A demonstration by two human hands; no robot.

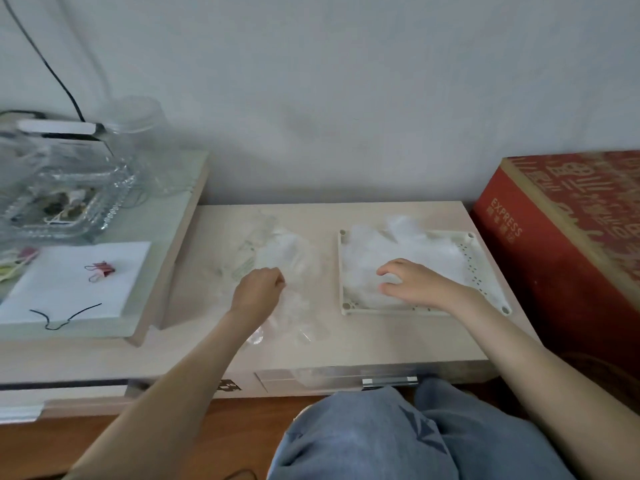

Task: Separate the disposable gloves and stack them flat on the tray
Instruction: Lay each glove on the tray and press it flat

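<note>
A loose heap of clear disposable gloves (280, 252) lies on the low beige table, left of a square cream tray (485, 271). My left hand (258, 289) is closed at the heap's near edge, pinching a clear glove (294, 317) that trails toward me. On the tray sits a stack of whitish gloves (408, 251). My right hand (412, 282) rests on that stack with its fingers spread and curved, pressing down, holding nothing that I can make out.
A red cardboard box (568, 244) stands right against the table's right end. To the left a raised glass-topped shelf (166, 216) carries a glass dish, a jar, white paper and binder clips. My knees in jeans (398, 438) are below the table's front edge.
</note>
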